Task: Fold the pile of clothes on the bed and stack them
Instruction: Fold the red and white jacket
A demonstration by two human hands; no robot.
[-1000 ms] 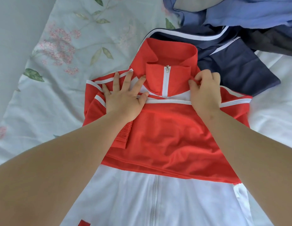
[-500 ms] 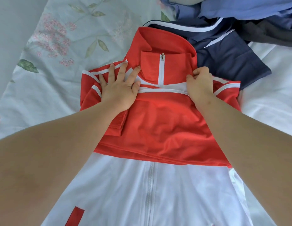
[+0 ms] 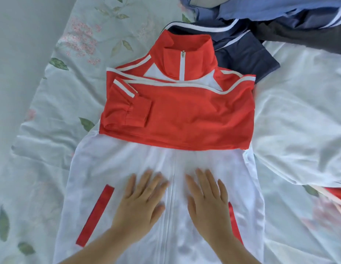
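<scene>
Hands, two: my left hand [image 3: 141,202] and right hand [image 3: 207,201] lie flat with fingers spread, holding nothing, one each side of the zip on one red-and-white jacket [image 3: 185,115]. The jacket lies on the bed [image 3: 51,92], its two sleeves folded across. One pile of clothes [image 3: 261,25] sits beyond its collar.

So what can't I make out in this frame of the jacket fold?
Head view only:
- Jacket hem: cut off by the bottom edge.
- Pile of clothes: cut by the top and right edges, so uncountable.
- Red item at the right edge: mostly out of frame, unidentifiable.
- Left hand and right hand: blurred; pressing or hovering over the white front is unclear.
</scene>
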